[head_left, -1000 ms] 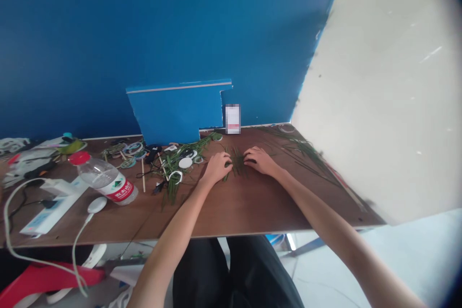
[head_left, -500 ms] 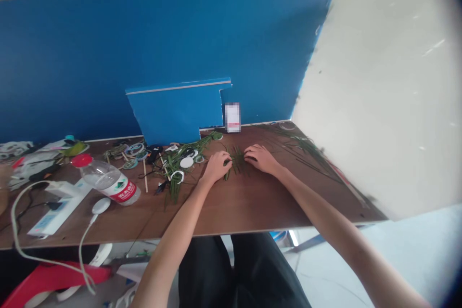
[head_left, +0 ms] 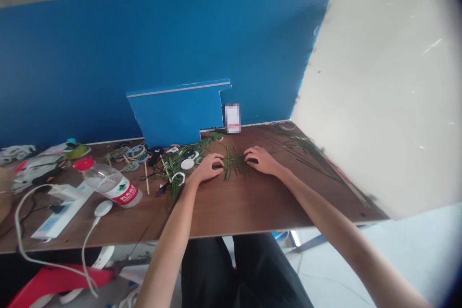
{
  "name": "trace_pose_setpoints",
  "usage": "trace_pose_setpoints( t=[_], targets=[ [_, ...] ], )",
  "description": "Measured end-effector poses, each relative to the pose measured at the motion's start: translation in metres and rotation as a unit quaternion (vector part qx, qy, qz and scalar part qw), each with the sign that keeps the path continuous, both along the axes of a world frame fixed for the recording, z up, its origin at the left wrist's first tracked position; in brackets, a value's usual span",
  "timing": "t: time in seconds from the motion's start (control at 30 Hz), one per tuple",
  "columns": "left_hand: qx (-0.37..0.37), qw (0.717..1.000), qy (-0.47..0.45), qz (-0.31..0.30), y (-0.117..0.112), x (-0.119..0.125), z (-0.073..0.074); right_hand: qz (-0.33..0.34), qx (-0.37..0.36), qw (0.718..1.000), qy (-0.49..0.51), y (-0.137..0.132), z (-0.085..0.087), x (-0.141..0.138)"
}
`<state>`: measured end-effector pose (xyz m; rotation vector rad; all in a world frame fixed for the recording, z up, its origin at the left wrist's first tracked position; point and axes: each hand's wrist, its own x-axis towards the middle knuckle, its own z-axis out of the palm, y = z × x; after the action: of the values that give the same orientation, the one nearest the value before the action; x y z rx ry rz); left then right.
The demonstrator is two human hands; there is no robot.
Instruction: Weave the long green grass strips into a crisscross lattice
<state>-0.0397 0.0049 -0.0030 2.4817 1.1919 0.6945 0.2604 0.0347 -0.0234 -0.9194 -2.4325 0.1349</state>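
On the brown table, a small woven patch of green leaf strips (head_left: pixel 234 161) lies flat between my two hands. My left hand (head_left: pixel 209 167) is at its left edge, with thumb and fingers apart and nothing visible between them. At the right edge my right hand (head_left: pixel 263 160) has its fingers bent down, closed around the strip ends; the fingertips are partly hidden. Loose long green leaves (head_left: pixel 306 147) lie to the right of my right hand. A heap of green leaves (head_left: pixel 175 159) lies left of my left hand, mixed with white round pieces.
To the left are a water bottle (head_left: pixel 108 184) lying tilted, a white power strip (head_left: pixel 63 214) and a white charging puck (head_left: pixel 103 208) with its cable. A blue board (head_left: pixel 176 113) leans at the back, beside a small blurred card (head_left: pixel 233 118). A white panel (head_left: pixel 378 91) bounds the right.
My left hand has moved left, off the woven strips, and its thumb and fingers have spread apart. My right hand has stayed nearly still at the right edge.
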Motion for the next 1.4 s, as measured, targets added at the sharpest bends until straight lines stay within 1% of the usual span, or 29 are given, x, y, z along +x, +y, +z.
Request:
trace_pose_setpoints(
  t=[0.23, 0.43, 0.63, 0.93, 1.2, 1.4],
  targets=[
    [-0.005, 1.000, 0.006, 0.006, 0.002, 0.001, 0.000, 0.003, 0.004, 1.000, 0.000, 0.001, -0.004, -0.001],
    [0.003, 1.000, 0.001, 0.015, 0.003, 0.002, -0.004, 0.000, 0.002, 1.000, 0.006, 0.004, -0.009, -0.003],
    [0.001, 1.000, -0.015, 0.024, 0.006, 0.002, -0.009, 0.004, 0.005, 1.000, 0.010, 0.003, -0.007, -0.004],
    [-0.007, 0.999, -0.025, 0.029, 0.003, 0.004, -0.006, 0.005, 0.017, 1.000, 0.007, 0.004, -0.008, -0.006],
    [-0.011, 0.999, -0.040, 0.023, 0.010, 0.002, -0.012, -0.010, 0.013, 1.000, 0.002, 0.003, -0.006, -0.007],
    [0.010, 0.999, -0.032, 0.031, 0.007, 0.004, -0.008, 0.001, 0.016, 1.000, 0.007, 0.004, -0.006, -0.006]
  ],
)
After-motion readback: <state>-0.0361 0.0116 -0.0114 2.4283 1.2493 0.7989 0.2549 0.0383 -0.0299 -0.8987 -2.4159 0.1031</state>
